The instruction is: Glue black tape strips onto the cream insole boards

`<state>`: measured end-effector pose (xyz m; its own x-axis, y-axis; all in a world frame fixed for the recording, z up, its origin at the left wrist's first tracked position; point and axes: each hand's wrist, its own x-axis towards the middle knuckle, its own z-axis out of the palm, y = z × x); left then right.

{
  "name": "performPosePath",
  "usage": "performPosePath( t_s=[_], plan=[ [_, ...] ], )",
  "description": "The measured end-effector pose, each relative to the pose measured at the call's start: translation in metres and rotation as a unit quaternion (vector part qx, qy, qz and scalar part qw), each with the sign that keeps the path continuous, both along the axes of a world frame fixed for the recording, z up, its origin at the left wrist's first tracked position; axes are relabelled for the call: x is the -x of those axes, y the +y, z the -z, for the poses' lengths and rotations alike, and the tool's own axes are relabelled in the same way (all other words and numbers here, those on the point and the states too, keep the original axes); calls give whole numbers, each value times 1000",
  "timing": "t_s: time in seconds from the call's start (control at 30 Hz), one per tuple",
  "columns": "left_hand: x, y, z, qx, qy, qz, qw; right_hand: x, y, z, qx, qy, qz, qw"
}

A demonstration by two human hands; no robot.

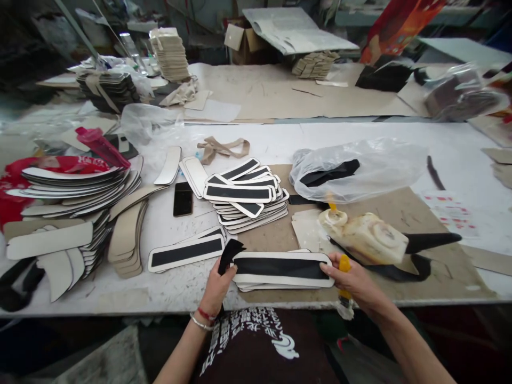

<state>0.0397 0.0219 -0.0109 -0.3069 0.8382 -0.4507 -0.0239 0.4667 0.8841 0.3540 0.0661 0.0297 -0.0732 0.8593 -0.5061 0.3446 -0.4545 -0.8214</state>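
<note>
A white strip-shaped piece with a black band [282, 269] lies on a small stack at the table's front edge. My left hand [220, 282] pinches a loose black strip [231, 252] at the piece's left end. At its right end my right hand [346, 277] presses the black band with the thumb, while a brush with a yellow handle [344, 262] is held in the same hand. Behind them sits a pile of similar banded pieces [240, 192]. To the right, a stained glue container [372, 234] rests on brown card.
Stacks of curved pale pieces [52, 240] fill the left side. A phone [183, 199] lies beside the pile. A clear plastic bag [356, 168] with black material is behind the container. A person in orange [394, 26] is at the far side.
</note>
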Motion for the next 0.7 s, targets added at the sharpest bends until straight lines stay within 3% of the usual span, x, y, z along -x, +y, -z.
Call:
performPosePath(
  t_s=[0.17,0.27,0.7],
  plan=[
    [-11,-2,-17,-3,-141,-91,986,11,-1,-12,17,56,3,998],
    [-14,-4,-20,-12,-157,-122,980,17,-2,-14,8,35,-7,999],
    [-3,-17,-30,7,-135,-75,988,25,-11,-14,-10,4,-9,1000]
  ],
)
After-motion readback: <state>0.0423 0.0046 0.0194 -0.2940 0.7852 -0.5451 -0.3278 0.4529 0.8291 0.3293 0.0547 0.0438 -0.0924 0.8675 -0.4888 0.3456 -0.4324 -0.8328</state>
